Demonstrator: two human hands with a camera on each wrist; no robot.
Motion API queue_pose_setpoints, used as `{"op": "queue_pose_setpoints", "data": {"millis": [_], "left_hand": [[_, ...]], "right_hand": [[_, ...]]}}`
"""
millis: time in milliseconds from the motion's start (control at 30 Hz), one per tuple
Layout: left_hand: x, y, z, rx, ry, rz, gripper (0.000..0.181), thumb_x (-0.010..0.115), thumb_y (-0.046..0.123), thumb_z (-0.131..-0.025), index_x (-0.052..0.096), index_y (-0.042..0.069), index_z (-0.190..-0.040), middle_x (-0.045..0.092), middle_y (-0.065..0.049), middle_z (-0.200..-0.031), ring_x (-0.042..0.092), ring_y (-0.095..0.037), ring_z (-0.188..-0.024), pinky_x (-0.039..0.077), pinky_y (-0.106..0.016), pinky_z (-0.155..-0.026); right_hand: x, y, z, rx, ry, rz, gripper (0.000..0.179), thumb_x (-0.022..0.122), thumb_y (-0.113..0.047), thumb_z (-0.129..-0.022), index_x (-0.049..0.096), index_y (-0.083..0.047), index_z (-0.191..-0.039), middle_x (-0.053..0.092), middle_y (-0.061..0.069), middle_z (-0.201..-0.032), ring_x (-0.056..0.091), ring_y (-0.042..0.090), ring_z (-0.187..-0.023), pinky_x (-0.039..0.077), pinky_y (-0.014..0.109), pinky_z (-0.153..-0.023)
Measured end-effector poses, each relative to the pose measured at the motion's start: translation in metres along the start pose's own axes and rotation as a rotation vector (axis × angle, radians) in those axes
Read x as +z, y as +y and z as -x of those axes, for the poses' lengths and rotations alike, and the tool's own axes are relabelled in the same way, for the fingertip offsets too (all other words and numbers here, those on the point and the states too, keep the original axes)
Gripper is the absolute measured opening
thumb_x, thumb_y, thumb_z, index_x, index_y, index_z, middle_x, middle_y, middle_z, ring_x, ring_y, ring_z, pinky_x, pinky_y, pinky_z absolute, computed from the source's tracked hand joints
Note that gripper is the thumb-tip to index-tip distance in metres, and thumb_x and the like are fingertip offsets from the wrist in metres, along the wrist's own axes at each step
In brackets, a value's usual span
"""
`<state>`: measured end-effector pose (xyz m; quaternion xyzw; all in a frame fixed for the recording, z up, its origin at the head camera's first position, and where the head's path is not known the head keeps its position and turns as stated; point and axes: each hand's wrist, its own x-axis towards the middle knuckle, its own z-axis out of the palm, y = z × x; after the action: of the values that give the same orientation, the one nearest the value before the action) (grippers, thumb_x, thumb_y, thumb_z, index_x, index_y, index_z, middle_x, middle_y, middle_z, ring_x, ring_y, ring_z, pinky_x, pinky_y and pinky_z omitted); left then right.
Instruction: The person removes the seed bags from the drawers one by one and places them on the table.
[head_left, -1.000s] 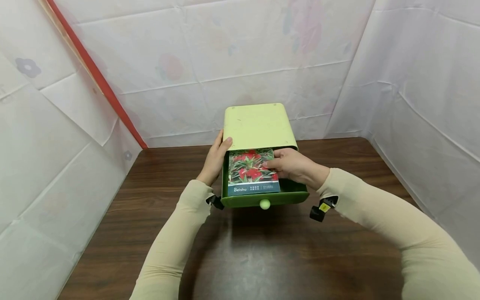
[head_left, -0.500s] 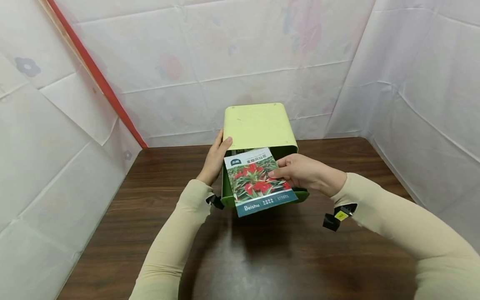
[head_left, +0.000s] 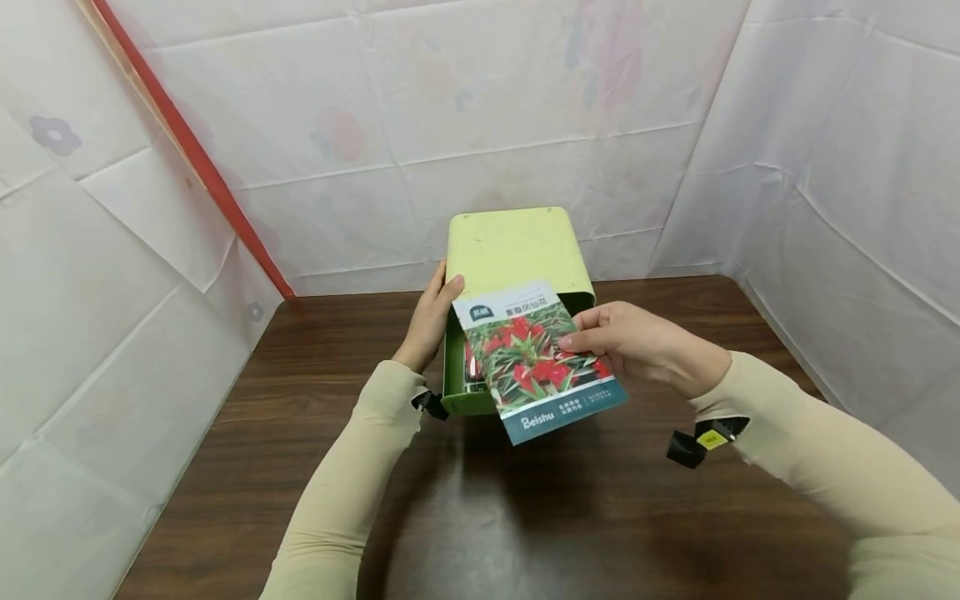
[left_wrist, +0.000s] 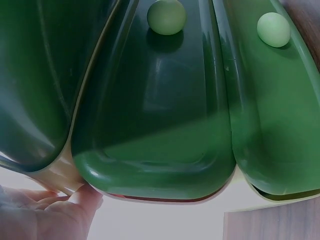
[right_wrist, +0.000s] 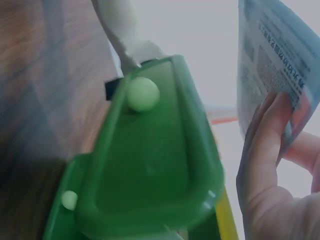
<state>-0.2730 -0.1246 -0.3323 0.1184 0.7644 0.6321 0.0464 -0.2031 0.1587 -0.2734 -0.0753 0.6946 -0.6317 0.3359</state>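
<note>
Pinching packet (head_left: 531,362) in right hand (head_left: 637,342), holding it above pulled-out drawer (head_left: 468,405). Pressing left hand (head_left: 428,323) to left side of cabinet (head_left: 517,250), apparently with straight fingers, partly hidden. Probably unloading drawer; next, likely need to carry packet clear.

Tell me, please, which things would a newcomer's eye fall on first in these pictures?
Probably first on the packet with red flowers, near the middle of the head view, held by the right grip and partly hiding the open drawer. Next might come the pale green cabinet just behind it, with the left grip against its left side. The red strip slanting down at the upper left also stands out.
</note>
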Motion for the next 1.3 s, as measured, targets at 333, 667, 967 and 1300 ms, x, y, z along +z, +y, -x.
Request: {"op": "queue_pose_setpoints", "data": {"millis": [333, 667, 967, 1300], "left_hand": [[0.001, 0.008, 0.006, -0.009, 0.024, -0.002, 0.069, 0.04, 0.043, -0.104, 0.004, 0.022, -0.159, 0.002, -0.002, -0.167, 0.007, -0.023, -0.153, 0.02, -0.047, -0.121], [0.001, 0.007, 0.005, -0.014, 0.022, -0.011, 0.07, 0.039, 0.045, -0.104, 0.002, 0.022, -0.159, 0.001, -0.001, -0.167, 0.002, -0.021, -0.153, 0.015, -0.047, -0.123], [0.003, 0.007, 0.005, -0.019, 0.025, -0.004, 0.069, 0.039, 0.043, -0.104, 0.003, 0.022, -0.159, 0.002, -0.001, -0.167, 0.005, -0.022, -0.153, 0.017, -0.048, -0.122], [0.003, 0.008, 0.006, -0.007, 0.02, 0.002, 0.069, 0.039, 0.043, -0.104, 0.003, 0.021, -0.159, 0.003, -0.002, -0.166, 0.005, -0.022, -0.153, 0.017, -0.047, -0.122]], "right_hand": [[-0.039, -0.015, 0.013, -0.121, 0.319, -0.07, 0.023, 0.066, -0.025, -0.095, 0.067, -0.017, -0.074, 0.055, -0.009, -0.086, 0.032, 0.006, -0.052, 0.032, 0.02, -0.047], [-0.095, -0.012, 0.005, -0.142, 0.474, -0.331, 0.034, 0.067, -0.03, -0.093, 0.058, -0.011, -0.12, 0.073, -0.005, -0.084, 0.071, 0.008, -0.072, 0.058, 0.022, -0.067], [-0.131, 0.011, -0.015, -0.205, 0.68, -0.432, 0.015, 0.072, -0.026, -0.089, 0.063, -0.018, -0.099, 0.072, -0.005, -0.073, 0.069, 0.006, -0.064, 0.056, 0.02, -0.06], [-0.158, 0.053, -0.058, -0.176, 0.931, -0.277, 0.012, 0.076, -0.037, -0.085, 0.069, -0.027, -0.086, 0.066, -0.014, -0.065, 0.063, 0.002, -0.055, 0.053, 0.019, -0.052]]}}
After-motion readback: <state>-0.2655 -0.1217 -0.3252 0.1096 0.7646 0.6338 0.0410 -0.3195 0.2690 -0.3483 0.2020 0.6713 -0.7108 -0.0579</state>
